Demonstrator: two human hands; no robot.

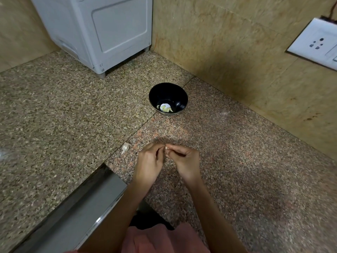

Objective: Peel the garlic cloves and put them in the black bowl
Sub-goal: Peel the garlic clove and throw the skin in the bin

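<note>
Pink cloth (164, 240) filled the bottom edge, closest to my lens, and both forearms reached out from it over the counter (246, 161). At their ends the left hand (148, 162) and right hand (186, 161) had met, fingertips pressed together around a small pale clove (166, 147); only its tip showed between them, so I could not tell how much skin was left on it. Both hands were pinched shut on that clove, held just above the granite. Just left of the left hand, a second clove in its skin (125, 147) lay on the counter beside a seam in the stone. Farther back, well apart from the hands, the bowl (168, 99) stood upright near the wall, with several pale peeled cloves (165, 108) lying at its bottom. Behind it to the left stood a white appliance (102, 31). On the right wall I saw a socket plate (317, 42). A steel ledge (76, 212) ran along the lower left.
</note>
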